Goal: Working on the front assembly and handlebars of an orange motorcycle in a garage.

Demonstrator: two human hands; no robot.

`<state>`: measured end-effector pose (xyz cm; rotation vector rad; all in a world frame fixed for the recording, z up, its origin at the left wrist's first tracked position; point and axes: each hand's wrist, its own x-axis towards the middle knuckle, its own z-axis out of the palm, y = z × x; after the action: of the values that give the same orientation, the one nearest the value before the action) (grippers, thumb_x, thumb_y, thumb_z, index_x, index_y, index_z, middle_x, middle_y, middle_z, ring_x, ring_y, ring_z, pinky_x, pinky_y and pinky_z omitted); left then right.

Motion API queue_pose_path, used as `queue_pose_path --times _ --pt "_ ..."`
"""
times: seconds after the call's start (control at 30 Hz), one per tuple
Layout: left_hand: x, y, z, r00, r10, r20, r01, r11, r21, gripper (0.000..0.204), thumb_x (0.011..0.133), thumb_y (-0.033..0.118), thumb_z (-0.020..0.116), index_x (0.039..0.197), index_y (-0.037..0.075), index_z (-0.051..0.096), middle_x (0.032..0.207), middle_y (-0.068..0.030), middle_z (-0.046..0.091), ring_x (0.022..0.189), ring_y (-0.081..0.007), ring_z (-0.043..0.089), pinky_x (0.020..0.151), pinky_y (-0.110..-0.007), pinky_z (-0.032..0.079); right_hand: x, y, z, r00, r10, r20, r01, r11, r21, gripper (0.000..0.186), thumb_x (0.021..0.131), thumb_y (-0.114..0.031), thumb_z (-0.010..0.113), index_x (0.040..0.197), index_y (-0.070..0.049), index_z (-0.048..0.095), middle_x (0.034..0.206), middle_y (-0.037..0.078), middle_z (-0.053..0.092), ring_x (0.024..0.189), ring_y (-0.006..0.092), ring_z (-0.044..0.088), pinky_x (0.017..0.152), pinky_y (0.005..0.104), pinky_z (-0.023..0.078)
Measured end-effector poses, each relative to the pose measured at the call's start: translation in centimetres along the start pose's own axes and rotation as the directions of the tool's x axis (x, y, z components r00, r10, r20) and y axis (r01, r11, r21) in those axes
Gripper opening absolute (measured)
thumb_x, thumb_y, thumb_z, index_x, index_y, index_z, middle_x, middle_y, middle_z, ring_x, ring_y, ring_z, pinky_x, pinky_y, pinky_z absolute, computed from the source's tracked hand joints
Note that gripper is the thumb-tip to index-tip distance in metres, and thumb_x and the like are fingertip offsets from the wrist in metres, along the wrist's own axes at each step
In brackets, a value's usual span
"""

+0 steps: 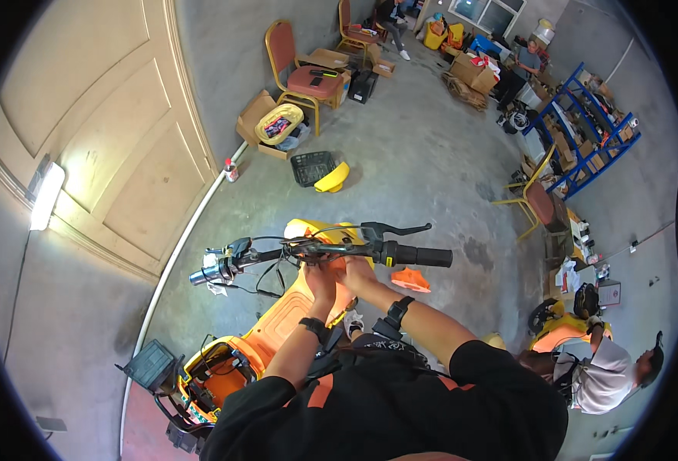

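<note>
While the handlebar (339, 250) runs left to right across the frame's middle, I see the left hand (320, 278) and right hand (357, 273) equally close below it; fingers hidden, I can't tell their grip.

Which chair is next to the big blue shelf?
The chair on the room's right side, beside the blue shelf; the other chairs stand near the left wall.

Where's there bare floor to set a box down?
Grey concrete floor lies bare between the black plastic crate and the brown, yellow-framed chair at right. It's crowded around the blue metal shelving and below the black handlebar, where the left hand and right hand are.
</note>
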<state>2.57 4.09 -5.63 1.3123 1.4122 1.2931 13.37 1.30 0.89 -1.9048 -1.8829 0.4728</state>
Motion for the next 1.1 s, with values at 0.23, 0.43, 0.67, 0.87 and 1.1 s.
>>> queue_pose_path --times 0.23,0.43,0.67,0.87,1.1 --pt "-0.6 -0.5 -1.1 0.994 0.092 0.06 -0.091 0.996 -0.008 0.02 0.083 0.012 0.064 0.101 0.006 0.071 0.112 -0.0173 0.064 0.109 -0.0333 0.056 0.092 -0.039 0.045 0.0 1.4 0.8 1.0 -0.009 0.014 0.009 1.0 0.011 0.06 0.077 -0.024 0.07 0.125 0.005 0.049 0.12 0.027 0.056 0.111 0.0408 0.054 0.096 0.0434 0.044" --pt "0.2 -2.0 -1.3 0.971 0.23 0.071 -0.234 0.971 0.05 0.021 0.081 0.012 0.068 0.102 0.006 0.071 0.112 -0.0132 0.064 0.106 -0.0302 0.059 0.092 -0.036 0.046 -0.5 0.1 0.2 0.998 -0.039 -0.049 0.034 0.995 -0.097 0.058 0.079 -0.026 0.069 0.125 0.004 0.049 0.12 0.026 0.056 0.111 0.0414 0.054 0.095 0.0442 0.045" --pt "0.3 0.1 -1.4 0.996 -0.061 0.065 0.063 0.997 -0.035 0.019 0.076 0.012 0.072 0.094 0.006 0.07 0.1 -0.0123 0.067 0.093 -0.0273 0.063 0.082 -0.036 0.048 -0.2 0.5 0.5 0.999 -0.01 -0.042 0.008 0.999 -0.053 0.055 0.079 -0.025 0.069 0.122 0.003 0.051 0.118 0.025 0.057 0.109 0.0407 0.055 0.094 0.0439 0.045" --pt "0.5 -0.4 -0.7 0.999 -0.012 0.049 0.015 0.998 -0.062 0.017 0.078 0.009 0.068 0.094 0.003 0.065 0.093 -0.0121 0.065 0.089 -0.0291 0.061 0.08 -0.039 0.048 -0.1 0.1 -0.3 0.999 0.028 0.016 -0.028 1.0 0.001 0.05 0.075 -0.018 0.072 0.117 0.001 0.054 0.112 0.023 0.061 0.104 0.0391 0.058 0.09 0.0423 0.048" --pt "-0.2 -0.6 0.1 0.993 0.106 -0.06 -0.101 0.992 0.081 0.022 0.087 0.005 0.053 0.106 0.001 0.063 0.112 -0.0166 0.06 0.101 -0.0337 0.057 0.088 -0.041 0.046 -0.2 -0.3 0.0 1.0 -0.023 -0.007 0.023 1.0 0.011 0.053 0.077 -0.018 0.069 0.121 0.005 0.05 0.112 0.026 0.06 0.103 0.041 0.058 0.09 0.0442 0.048"
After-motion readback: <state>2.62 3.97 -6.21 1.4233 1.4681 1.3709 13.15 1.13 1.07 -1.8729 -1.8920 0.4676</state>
